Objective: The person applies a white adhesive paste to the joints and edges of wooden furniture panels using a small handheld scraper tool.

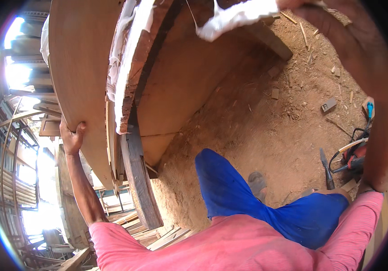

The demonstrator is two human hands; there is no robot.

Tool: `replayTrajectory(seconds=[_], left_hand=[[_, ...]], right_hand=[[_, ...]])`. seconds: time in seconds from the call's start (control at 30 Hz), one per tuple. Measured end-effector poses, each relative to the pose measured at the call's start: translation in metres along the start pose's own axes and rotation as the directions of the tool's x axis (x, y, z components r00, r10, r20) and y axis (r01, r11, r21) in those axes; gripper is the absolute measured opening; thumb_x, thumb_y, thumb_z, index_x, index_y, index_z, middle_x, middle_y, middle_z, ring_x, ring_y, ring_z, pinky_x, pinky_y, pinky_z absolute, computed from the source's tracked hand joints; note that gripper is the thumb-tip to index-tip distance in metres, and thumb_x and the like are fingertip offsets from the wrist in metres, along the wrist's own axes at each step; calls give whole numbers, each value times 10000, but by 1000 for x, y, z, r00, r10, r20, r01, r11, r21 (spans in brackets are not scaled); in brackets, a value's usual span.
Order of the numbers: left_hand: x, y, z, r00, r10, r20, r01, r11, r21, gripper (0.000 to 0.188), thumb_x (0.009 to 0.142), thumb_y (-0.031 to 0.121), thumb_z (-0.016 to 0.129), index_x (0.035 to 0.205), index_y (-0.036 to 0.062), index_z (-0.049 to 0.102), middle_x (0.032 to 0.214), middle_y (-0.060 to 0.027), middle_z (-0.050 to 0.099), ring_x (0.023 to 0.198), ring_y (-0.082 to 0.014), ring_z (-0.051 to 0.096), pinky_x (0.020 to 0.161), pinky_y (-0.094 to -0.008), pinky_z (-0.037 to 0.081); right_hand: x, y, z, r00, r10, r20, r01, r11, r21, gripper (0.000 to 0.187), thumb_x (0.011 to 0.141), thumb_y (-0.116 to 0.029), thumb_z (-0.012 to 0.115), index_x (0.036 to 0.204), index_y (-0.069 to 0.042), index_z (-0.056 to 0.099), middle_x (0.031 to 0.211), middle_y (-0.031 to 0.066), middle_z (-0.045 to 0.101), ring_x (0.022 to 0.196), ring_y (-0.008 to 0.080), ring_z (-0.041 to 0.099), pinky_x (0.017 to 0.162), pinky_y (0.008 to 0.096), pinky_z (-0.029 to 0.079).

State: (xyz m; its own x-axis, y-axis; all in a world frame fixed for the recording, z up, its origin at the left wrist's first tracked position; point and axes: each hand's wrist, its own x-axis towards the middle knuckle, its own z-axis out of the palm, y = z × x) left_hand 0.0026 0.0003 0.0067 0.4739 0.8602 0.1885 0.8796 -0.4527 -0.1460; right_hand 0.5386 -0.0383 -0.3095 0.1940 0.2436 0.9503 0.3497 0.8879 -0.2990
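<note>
My left hand (73, 137) grips the lower edge of a curved wooden panel (80, 67), its thumb on the face and its fingers behind the edge. Thick white paste, like glue, coats the edge (130, 54) of the wooden piece just right of that panel. At the upper right, my right hand (338, 27) is closed on a piece smothered in white paste (236, 19); its kind is hidden under the coating. A thin string of paste hangs near its left end. Part of my right hand is cut off by the picture's top edge.
A squared timber (139, 180) stands under the panels. On the dirt floor (243, 117) lie wood chips, a small grey block (328, 105), a pointed tool with a dark handle (327, 171) and a red-and-black power tool (355, 158) with its cable. Planks (171, 239) lie behind at lower left.
</note>
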Motion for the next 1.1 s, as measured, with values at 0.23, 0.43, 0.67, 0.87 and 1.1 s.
replayTrajectory(seconds=[0.23, 0.43, 0.67, 0.87, 1.1], left_hand=[[-15, -4, -12, 991, -101, 90, 102, 995, -12, 869, 808, 697, 769, 1230, -42, 595, 1056, -110, 680, 1000, -207, 654, 885, -363, 521], [1, 1, -3, 1000, -12, 6, 12, 1000, -15, 880, 808, 684, 778, 1253, -52, 593, 1105, -117, 681, 1051, -216, 644, 922, -361, 511], [-2, -7, -4, 1000, -3, 18, 4, 999, -34, 870, 810, 651, 800, 1274, -54, 589, 1133, -129, 684, 1060, -215, 644, 924, -365, 514], [5, -3, -3, 999, 31, 11, -31, 1000, -1, 883, 813, 670, 784, 1281, -54, 590, 1131, -131, 684, 1059, -224, 646, 924, -370, 514], [-1, -1, -4, 999, 34, 5, -34, 999, 17, 876, 815, 676, 777, 1281, -42, 592, 1138, -134, 681, 1063, -230, 646, 928, -374, 511]], right_hand=[[-18, -10, 37, 997, -70, 27, 69, 997, 41, 78, 758, -87, 758, 820, -125, 730, 978, 15, 638, 929, 164, 595, 771, 325, 466], [-6, -5, 58, 978, -202, 49, 205, 977, -53, 77, 743, -97, 758, 799, -139, 724, 985, 5, 628, 929, 161, 581, 774, 325, 454], [5, -20, 87, 942, -323, 91, 334, 931, -145, 90, 703, -127, 756, 776, -152, 709, 995, -8, 607, 925, 164, 556, 792, 339, 434], [6, -15, 96, 910, -402, -103, 386, 911, -146, 91, 687, -135, 746, 749, -140, 680, 992, -4, 605, 908, 159, 550, 791, 340, 430], [-2, -9, 89, 898, -418, -137, 391, 901, -188, 169, 659, -109, 777, 807, -137, 699, 962, 15, 637, 913, 168, 575, 781, 347, 461]])
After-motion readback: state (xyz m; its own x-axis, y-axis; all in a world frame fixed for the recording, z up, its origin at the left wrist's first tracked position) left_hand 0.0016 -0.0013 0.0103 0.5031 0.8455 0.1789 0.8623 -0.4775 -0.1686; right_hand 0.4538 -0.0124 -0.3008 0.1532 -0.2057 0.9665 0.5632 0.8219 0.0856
